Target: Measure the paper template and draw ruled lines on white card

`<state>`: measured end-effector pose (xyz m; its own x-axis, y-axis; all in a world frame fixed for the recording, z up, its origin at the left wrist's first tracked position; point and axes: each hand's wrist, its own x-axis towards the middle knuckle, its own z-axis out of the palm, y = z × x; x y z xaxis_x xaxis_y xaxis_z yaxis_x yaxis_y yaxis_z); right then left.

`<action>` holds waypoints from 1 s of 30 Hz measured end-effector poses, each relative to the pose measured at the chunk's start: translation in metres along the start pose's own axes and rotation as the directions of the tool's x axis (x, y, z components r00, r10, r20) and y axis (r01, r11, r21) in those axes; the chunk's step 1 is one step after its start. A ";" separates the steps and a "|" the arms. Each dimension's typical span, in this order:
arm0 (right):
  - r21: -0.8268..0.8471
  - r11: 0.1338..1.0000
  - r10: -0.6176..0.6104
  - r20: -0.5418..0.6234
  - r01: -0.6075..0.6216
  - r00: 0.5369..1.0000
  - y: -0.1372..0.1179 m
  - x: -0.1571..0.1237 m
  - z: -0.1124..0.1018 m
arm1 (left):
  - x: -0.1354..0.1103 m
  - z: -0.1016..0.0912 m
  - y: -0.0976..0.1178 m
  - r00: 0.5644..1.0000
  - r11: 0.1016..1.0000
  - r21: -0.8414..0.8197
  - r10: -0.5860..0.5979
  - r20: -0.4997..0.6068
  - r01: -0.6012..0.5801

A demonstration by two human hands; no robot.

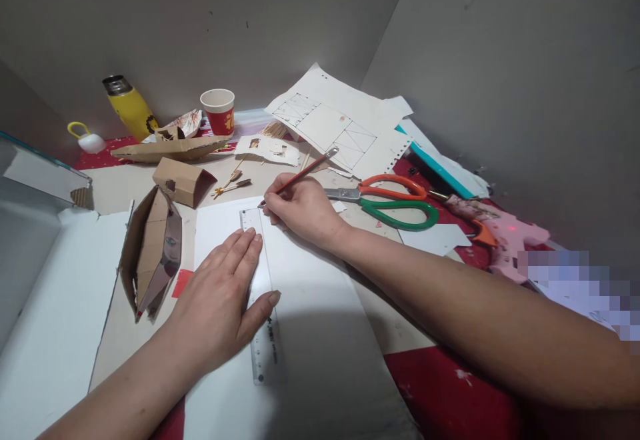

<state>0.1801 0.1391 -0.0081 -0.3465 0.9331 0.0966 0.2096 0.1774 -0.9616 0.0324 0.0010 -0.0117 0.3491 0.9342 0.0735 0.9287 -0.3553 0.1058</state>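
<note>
My left hand [223,300] lies flat with fingers stretched out, pressing a clear plastic ruler [264,350] onto a white sheet [310,333]. My right hand [300,208] is closed round a red pencil [310,168]. The pencil's tip touches the sheet at the ruler's far end. The ruler runs lengthwise away from me.
Orange-and-green scissors [395,200] lie just right of my right hand. Cardboard boat shapes [153,250] and a small cardboard box [183,181] sit to the left. A drawn plan sheet [335,127], a paper cup [219,111] and a yellow bottle [131,108] stand at the back. Walls close in behind.
</note>
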 end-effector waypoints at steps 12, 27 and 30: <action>0.003 1.000 0.023 -0.022 -0.023 0.999 0.000 0.000 0.000 | 0.001 0.000 0.000 1.000 1.000 0.020 0.005 0.009 -0.005; 0.022 1.000 0.018 -0.017 -0.018 1.000 0.002 0.000 0.000 | 0.001 0.000 0.000 1.000 1.000 0.009 0.001 0.009 -0.001; 0.002 1.000 -0.005 -0.017 0.005 1.000 0.003 0.001 0.000 | 0.001 -0.001 0.000 1.000 1.000 0.007 0.003 0.006 -0.003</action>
<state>0.1800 0.1405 -0.0114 -0.3321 0.9373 0.1058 0.2063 0.1816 -0.9615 0.0326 0.0018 -0.0111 0.3529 0.9332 0.0683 0.9284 -0.3583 0.0983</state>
